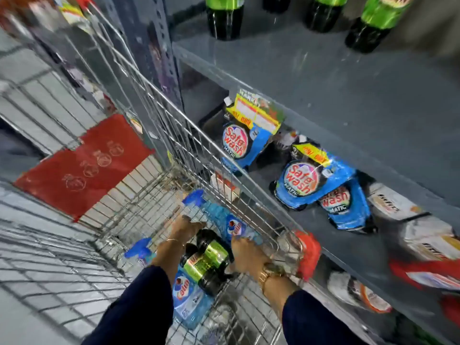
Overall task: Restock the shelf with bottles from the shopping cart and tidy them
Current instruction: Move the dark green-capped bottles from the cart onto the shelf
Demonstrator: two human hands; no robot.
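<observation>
Your shelf (323, 78) holds some bottles; several wait in the cart (159, 135). Both hands, left (185, 226) and right (249, 255), reach in; grip unclear.

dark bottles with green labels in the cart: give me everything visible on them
Two dark bottles, near-black glossy plastic by the look, each wrapped in a shiny green label with a red band. They lie on their sides, side by side and touching, in the wire cart, on top of blue spray bottles. The left hand reaches their upper ends; the right hand is at their right flank. Grip unclear, blurred.
</observation>
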